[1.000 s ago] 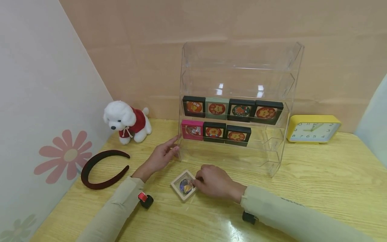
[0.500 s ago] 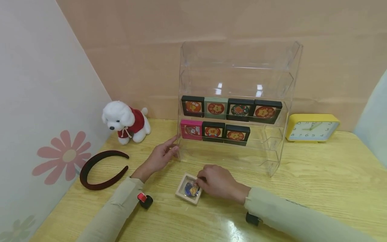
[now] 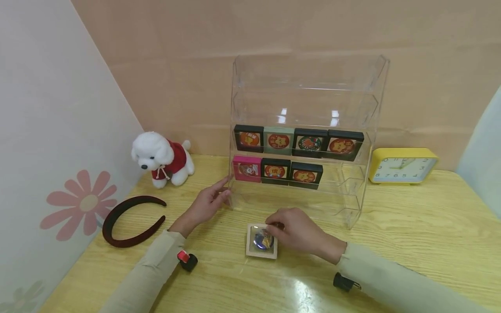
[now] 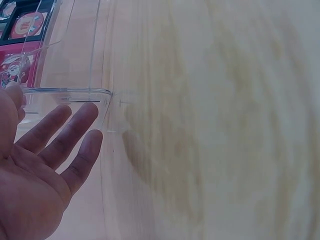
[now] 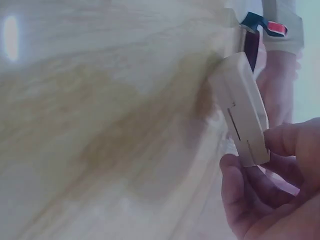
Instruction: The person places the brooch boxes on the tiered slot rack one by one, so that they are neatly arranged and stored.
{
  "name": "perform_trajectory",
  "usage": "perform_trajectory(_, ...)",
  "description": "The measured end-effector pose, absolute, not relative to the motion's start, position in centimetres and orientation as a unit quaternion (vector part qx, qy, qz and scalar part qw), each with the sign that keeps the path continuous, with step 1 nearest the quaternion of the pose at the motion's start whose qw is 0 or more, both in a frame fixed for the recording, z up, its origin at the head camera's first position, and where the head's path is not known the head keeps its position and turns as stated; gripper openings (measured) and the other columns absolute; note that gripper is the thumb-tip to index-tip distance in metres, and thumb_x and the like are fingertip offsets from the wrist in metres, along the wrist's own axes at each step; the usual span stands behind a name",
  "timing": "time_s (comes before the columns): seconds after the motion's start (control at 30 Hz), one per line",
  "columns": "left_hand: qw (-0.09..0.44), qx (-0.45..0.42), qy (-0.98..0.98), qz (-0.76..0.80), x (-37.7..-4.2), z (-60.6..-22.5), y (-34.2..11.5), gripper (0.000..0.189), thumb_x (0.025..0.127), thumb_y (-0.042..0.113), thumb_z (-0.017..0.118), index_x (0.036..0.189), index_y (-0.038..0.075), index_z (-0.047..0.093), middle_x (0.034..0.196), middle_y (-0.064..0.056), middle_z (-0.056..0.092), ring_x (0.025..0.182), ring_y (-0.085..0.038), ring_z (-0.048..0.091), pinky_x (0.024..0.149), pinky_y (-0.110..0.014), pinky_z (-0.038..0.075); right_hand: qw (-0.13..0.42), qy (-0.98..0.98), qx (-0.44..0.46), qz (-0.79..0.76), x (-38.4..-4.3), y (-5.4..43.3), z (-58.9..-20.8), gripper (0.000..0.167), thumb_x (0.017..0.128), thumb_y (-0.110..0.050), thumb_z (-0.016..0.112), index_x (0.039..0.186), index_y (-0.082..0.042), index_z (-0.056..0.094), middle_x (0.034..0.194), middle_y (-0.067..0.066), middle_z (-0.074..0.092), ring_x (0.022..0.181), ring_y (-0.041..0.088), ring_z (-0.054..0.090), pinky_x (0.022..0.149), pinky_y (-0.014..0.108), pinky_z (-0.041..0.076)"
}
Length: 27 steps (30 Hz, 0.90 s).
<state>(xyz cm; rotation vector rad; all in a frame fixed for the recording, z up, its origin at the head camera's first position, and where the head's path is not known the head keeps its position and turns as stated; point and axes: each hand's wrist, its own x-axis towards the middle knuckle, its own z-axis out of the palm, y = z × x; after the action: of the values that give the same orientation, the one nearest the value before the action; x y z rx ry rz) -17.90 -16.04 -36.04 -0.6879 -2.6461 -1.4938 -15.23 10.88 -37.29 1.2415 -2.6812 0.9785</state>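
Observation:
A small beige-rimmed square display frame (image 3: 261, 241) with a round, shiny picture badge inside stands just above the table, slightly tilted. My right hand (image 3: 298, 230) pinches its upper right corner between thumb and fingers; the right wrist view shows the frame's pale edge (image 5: 240, 112) at the fingertips. At the lower left side of a clear acrylic tiered rack (image 3: 305, 102), my left hand (image 3: 206, 205) rests with fingers extended. In the left wrist view those fingers (image 4: 75, 132) are spread by the rack's clear edge.
Several dark, green and pink framed badges (image 3: 275, 171) fill parts of two rack tiers. A white plush dog (image 3: 160, 152) in red and a dark red headband (image 3: 117, 232) lie left. The yellow clock (image 3: 403, 150) stands right. A wall rises behind the wooden table (image 3: 422, 226).
The right hand has moved right with the beige frame, which has turned from a diamond angle to nearly square and tilts up toward me. The left hand stays at the rack.

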Motion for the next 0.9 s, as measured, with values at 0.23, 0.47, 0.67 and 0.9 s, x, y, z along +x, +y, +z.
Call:
perform_trajectory(0.23, 0.013, -0.219, -0.848, -0.483, -17.9, -35.9, -16.0, 0.044, 0.100, 0.003, 0.047, 0.141, -0.008, 0.036, 0.113, -0.034, 0.058, 0.082, -0.043, 0.063, 0.068, -0.045, 0.052, 0.043, -0.842, 0.408, 0.351, -15.2, 12.6, -36.1, 0.011, 0.088, -0.009, 0.068, 0.097, -0.007, 0.074, 0.084, -0.007, 0.064, 0.071, 0.002, 0.057, 0.060, 0.022, 0.049)
perform_trajectory(0.47, -0.001, -0.208, -0.847, -0.489, -17.7, -36.0, -16.0, 0.045, 0.100, 0.005, 0.046, 0.142, -0.006, 0.035, 0.113, -0.033, 0.057, 0.084, -0.043, 0.062, 0.071, -0.054, 0.050, 0.091, -0.830, 0.405, 0.372, -15.4, 14.8, -33.8, 0.010, 0.083, -0.002, 0.071, 0.092, -0.007, 0.073, 0.089, -0.004, 0.066, 0.073, 0.004, 0.060, 0.059, 0.022, 0.052)
perform_trajectory(0.67, 0.002, -0.215, -0.846, -0.488, -17.8, -36.0, -16.0, 0.044, 0.100, 0.004, 0.045, 0.142, -0.007, 0.035, 0.110, -0.033, 0.058, 0.083, -0.044, 0.061, 0.071, -0.054, 0.050, 0.165, -0.828, 0.389, 0.367, -15.9, 17.0, -31.5, 0.017, 0.077, 0.007, 0.073, 0.089, -0.006, 0.072, 0.088, -0.003, 0.066, 0.073, 0.007, 0.062, 0.059, 0.021, 0.053)
perform_trajectory(0.9, 0.007, -0.214, -0.848, -0.485, -17.8, -36.0, -16.0, 0.044, 0.100, 0.003, 0.046, 0.142, -0.007, 0.036, 0.110, -0.033, 0.059, 0.083, -0.042, 0.062, 0.069, -0.052, 0.051, 0.248, -0.824, 0.357, 0.363, -16.4, 19.4, -28.9, 0.024, 0.073, 0.012, 0.075, 0.090, -0.006, 0.074, 0.091, 0.002, 0.067, 0.080, 0.006, 0.063, 0.062, 0.016, 0.051)
